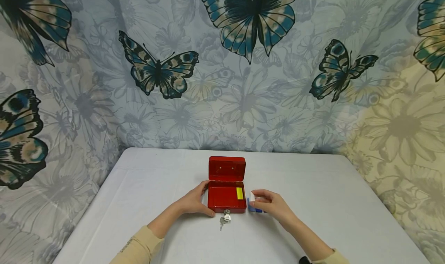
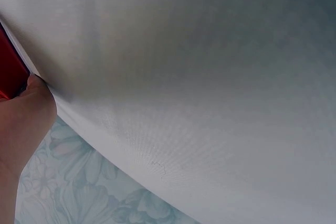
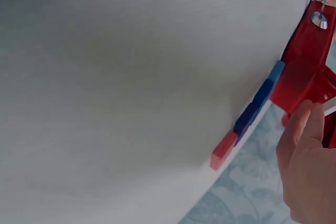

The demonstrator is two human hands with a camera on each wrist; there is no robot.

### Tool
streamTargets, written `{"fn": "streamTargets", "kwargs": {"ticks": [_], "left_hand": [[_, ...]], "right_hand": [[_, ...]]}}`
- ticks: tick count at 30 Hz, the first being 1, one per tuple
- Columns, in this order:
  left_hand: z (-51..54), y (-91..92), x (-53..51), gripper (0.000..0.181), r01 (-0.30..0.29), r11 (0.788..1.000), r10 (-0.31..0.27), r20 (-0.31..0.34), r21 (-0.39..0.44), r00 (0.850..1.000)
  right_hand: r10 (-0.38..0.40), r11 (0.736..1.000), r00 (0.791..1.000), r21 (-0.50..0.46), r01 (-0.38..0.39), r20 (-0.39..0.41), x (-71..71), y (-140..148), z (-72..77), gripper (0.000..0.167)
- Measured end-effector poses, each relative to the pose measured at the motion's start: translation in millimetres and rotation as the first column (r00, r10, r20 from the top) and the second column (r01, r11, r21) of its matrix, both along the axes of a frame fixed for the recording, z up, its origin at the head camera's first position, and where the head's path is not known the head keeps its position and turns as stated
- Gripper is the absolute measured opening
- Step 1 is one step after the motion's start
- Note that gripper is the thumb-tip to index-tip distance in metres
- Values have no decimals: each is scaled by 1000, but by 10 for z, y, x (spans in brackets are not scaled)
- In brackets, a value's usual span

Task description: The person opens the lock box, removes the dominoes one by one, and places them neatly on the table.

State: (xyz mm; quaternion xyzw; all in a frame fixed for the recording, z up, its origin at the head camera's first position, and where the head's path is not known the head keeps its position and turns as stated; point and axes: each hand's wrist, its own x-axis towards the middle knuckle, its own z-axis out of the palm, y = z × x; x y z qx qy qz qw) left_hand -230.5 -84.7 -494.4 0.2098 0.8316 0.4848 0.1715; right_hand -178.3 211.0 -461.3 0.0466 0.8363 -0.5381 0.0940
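Observation:
An open red cash box stands on the table with its lid raised at the back. Inside, at the right, is a yellow block. My left hand holds the box's left side, thumb at the front corner and fingers toward the rear. Between the thumb and fingers of my right hand is a white block, pinched just right of the box. Below that hand lie blue blocks, partly covered. A silver lock with keys hangs at the box's front.
In the right wrist view, a reddish block ends a row with dark blue blocks and a lighter blue block along the box. White cloth covers the table. Butterfly-patterned fabric surrounds its back and sides.

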Motion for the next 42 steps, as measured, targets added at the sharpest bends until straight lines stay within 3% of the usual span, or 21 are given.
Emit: {"fn": "streamTargets", "kwargs": {"ticks": [19,29,35,42], "left_hand": [[-14,5,-16,104,5,1000,-4,5,-17,1000],[1,-9,-7,102,11,999,-11,0,37,1000],[-11,-9,-18,103,11,1000,-11,-2,15,1000],[3,-6,-6,103,10,1000,-10,1,15,1000]], "right_hand": [[-39,999,999,37,39,13,72,275,-4,52],[-52,996,999,66,51,7,132,454,-33,54],[-44,999,999,31,44,3,162,575,-36,54],[-44,993,999,107,44,-2,182,679,-53,58]]}}
